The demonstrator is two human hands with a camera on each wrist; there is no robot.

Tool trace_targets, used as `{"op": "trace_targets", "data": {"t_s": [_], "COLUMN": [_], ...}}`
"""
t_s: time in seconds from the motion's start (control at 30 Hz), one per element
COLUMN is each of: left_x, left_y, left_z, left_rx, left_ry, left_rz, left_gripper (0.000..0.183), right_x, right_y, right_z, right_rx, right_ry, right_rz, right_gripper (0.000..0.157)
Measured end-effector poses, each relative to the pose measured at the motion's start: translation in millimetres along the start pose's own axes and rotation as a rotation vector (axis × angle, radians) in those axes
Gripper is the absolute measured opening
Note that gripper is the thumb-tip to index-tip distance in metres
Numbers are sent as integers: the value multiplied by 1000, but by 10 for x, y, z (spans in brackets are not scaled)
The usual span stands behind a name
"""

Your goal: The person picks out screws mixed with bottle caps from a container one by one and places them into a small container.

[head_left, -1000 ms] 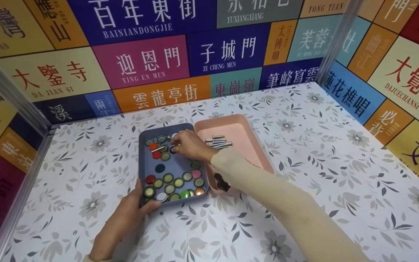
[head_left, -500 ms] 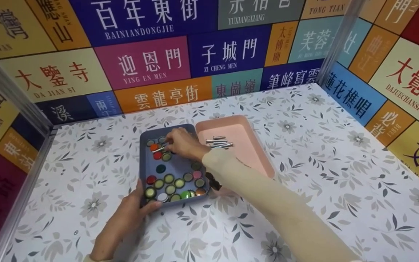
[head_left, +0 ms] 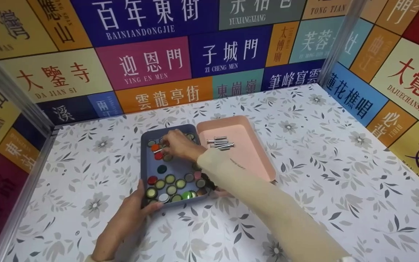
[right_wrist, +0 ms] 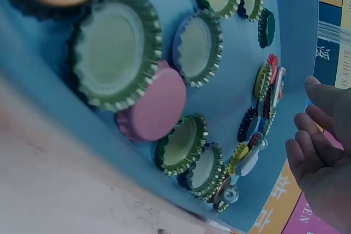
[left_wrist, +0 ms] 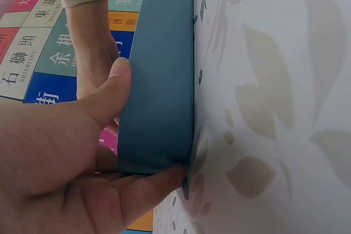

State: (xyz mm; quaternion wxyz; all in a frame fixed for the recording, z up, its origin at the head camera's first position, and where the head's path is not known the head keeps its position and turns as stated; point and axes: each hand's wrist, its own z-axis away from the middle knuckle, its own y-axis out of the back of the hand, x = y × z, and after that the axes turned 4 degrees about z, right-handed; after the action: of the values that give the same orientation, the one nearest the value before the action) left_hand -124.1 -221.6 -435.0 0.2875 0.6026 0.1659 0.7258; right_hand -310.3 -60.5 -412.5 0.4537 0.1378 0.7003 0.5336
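A blue tray (head_left: 176,168) holds many crown bottle caps, among them a dark green cap (head_left: 162,169) and a pink cap (right_wrist: 156,105). Thumb and fingers of my left hand (head_left: 131,209) grip its near left corner; the left wrist view shows the thumb on the tray's side wall. Over the far part of the tray is my right hand (head_left: 180,143), fingers loosely bent and nothing seen between them. In the right wrist view its thumb is close to a silver bolt (right_wrist: 279,87) lying on caps, apart from it. Another bolt (right_wrist: 251,158) lies among caps nearer the tray wall.
Against the blue tray's right side stands a pink tray (head_left: 251,160), with several silver bolts (head_left: 222,143) in a pile. My right sleeve (head_left: 253,189) crosses over its near part. Both trays stand on a floral-patterned tabletop (head_left: 326,145), bounded by colourful sign-covered walls (head_left: 140,65).
My right hand has moved left over the blue tray, toward the bolt by the orange and red caps. The left hand keeps its hold on the corner.
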Motion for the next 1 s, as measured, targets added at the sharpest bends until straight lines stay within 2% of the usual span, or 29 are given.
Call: {"op": "trace_targets", "data": {"t_s": [0.13,0.4,0.57,0.8,1.0], "left_x": [6,0,-5,1,8], "left_y": [-3,-1,-5,-3,-3], "left_z": [-3,1,1,-3,0], "left_rx": [3,8,4,-5,-2], "left_ry": [3,-18,-6,21,24], "left_rz": [13,28,35,-32,-36], "left_gripper": [104,103,103,106,106], "right_x": [7,16,-4,-11,-24], "right_y": [12,37,19,-41,-35], "right_z": [-34,-102,-116,-103,-145], "right_rx": [7,11,10,17,55], "right_ry": [-1,-7,22,35,30], "right_rz": [54,84,104,147,137], "right_gripper": [27,26,19,15,20]}}
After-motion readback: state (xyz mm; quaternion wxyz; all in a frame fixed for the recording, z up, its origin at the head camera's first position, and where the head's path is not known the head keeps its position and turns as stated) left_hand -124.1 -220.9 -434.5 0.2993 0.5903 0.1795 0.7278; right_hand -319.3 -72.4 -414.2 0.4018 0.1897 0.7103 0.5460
